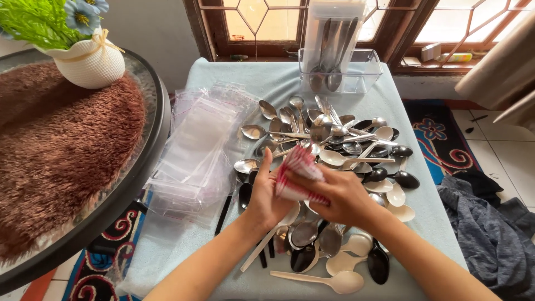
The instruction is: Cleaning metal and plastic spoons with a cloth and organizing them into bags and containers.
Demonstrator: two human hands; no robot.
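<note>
Both hands meet over a heap of spoons (334, 150) on a light blue cloth-covered table (267, 83). My left hand (266, 195) and my right hand (340, 195) together grip a small bundle of clear plastic bags with red edge strips (298, 173), folded between the fingers. The spoons below are steel, black and cream plastic, lying mixed and overlapping. A cream spoon handle runs under my left wrist.
A stack of clear plastic bags (195, 150) lies at the table's left. A clear plastic holder with upright spoons (337, 61) stands at the back. A round glass table with a brown fuzzy mat (61, 145) and white flower pot (89, 64) sits left. Dark clothing (490, 228) lies right on the floor.
</note>
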